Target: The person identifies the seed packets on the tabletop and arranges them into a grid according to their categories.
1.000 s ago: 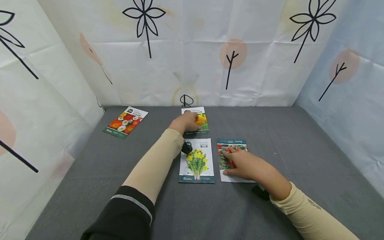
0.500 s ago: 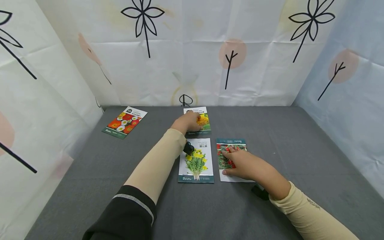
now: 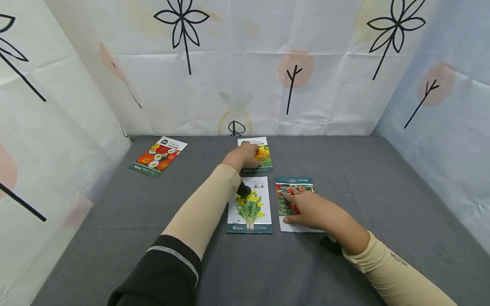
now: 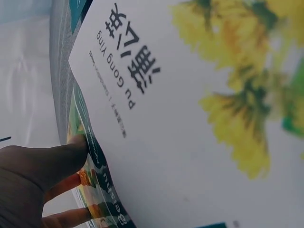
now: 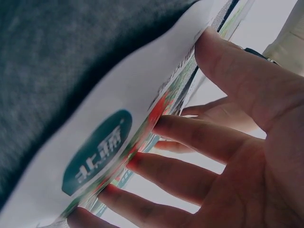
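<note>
One packet [image 3: 266,160] of four slid rightward under the left hand [image 3: 243,156].

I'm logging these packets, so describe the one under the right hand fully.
The packet is a flat rectangle of what looks like thin film. It has a teal band at the far end, a red-and-green plant picture, and a white near end with a teal logo. It lies picture side up on grey cloth, right of the yellow-flower packet, with a gap between. The right hand rests on it, partly hiding the picture.
</note>
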Tool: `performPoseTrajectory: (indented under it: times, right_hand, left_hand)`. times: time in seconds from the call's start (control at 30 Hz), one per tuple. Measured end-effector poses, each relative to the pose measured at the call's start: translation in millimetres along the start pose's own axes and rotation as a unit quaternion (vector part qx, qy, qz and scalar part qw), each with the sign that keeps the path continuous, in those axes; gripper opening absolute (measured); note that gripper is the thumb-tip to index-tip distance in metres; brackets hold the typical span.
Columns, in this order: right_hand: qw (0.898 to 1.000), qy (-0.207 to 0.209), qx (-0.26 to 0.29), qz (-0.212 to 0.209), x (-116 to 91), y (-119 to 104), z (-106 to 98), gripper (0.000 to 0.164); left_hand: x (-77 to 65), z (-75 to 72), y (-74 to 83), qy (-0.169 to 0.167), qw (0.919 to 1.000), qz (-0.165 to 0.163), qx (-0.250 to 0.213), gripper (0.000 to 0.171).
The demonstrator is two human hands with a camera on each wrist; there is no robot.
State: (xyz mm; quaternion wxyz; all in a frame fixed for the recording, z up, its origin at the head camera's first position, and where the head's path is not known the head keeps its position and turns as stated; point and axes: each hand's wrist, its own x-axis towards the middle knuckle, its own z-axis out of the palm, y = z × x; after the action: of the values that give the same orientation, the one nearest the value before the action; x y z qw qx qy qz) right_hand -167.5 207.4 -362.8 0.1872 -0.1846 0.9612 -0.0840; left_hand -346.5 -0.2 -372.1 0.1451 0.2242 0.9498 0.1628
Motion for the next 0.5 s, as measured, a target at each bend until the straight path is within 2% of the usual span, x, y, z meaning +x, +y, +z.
performPoseTrajectory:
  times: [0.5]
  right_hand:
    - [1.000,-0.003,-0.004,0.004,-0.1,-0.3,-1.1,0.078]
  left_hand:
    - [2.6,1.9,12.8,-0.006,0.9999,0.007,0.007,0.063]
